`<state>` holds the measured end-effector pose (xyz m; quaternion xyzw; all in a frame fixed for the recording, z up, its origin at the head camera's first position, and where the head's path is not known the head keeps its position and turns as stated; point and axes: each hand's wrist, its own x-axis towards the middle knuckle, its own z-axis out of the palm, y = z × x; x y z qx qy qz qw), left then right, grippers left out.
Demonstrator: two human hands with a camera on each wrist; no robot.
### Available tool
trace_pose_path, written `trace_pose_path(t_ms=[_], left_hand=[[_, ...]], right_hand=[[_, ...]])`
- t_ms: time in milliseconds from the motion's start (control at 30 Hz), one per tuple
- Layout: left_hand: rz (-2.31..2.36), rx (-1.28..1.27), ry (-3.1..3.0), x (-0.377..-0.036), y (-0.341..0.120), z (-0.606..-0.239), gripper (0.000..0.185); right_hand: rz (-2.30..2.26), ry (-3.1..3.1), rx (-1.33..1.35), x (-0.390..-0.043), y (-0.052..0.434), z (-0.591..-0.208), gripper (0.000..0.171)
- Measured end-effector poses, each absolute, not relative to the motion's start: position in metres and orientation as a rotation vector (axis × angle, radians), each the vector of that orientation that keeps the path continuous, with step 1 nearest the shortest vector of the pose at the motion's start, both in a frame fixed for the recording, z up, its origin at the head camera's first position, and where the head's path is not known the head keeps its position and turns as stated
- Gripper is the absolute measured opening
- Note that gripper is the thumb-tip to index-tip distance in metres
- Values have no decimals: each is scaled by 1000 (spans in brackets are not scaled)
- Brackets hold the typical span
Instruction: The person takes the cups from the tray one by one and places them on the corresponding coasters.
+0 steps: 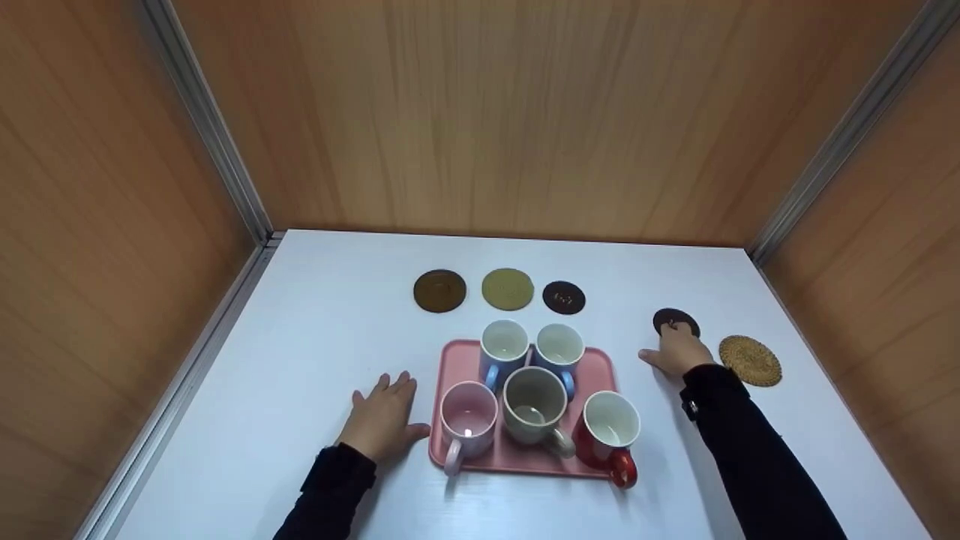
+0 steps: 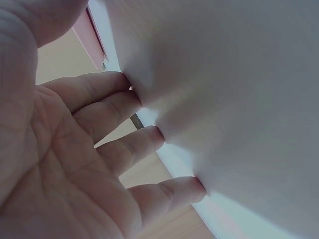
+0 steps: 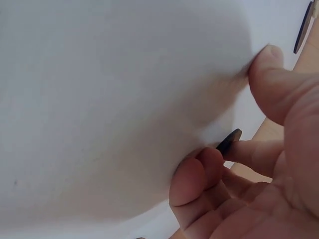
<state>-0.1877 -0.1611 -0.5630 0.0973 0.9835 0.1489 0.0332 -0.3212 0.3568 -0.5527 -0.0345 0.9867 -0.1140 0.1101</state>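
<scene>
My right hand (image 1: 679, 351) reaches to a dark round coaster (image 1: 663, 316) on the right of the white table. Its index finger touches that coaster (image 3: 231, 140), as the right wrist view also shows, while the thumb stands away to the side and other fingers bend against the tabletop. Flat on the table rests my left hand (image 1: 381, 418), fingers spread and holding nothing. Its thumb points at the left edge of a pink tray (image 1: 456, 361). On the tray stand a pink mug (image 1: 469, 431), a grey-green mug (image 1: 531, 424), a red mug (image 1: 589, 448) and two blue mugs (image 1: 491, 366).
Behind the tray lie a brown coaster (image 1: 439, 291), an olive coaster (image 1: 508, 289) and a small dark coaster (image 1: 564, 298) in a row. A woven straw coaster (image 1: 751, 361) lies beside the right wrist. Wooden panels (image 1: 510, 127) enclose the table (image 1: 300, 337).
</scene>
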Motion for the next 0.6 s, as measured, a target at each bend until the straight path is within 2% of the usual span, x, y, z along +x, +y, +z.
trace_pose_path(t_ms=[600], left_hand=[[492,270,2998,-188,-160,-562,81]], right_hand=[[-380,2935,-88,-319,353,-551,83]])
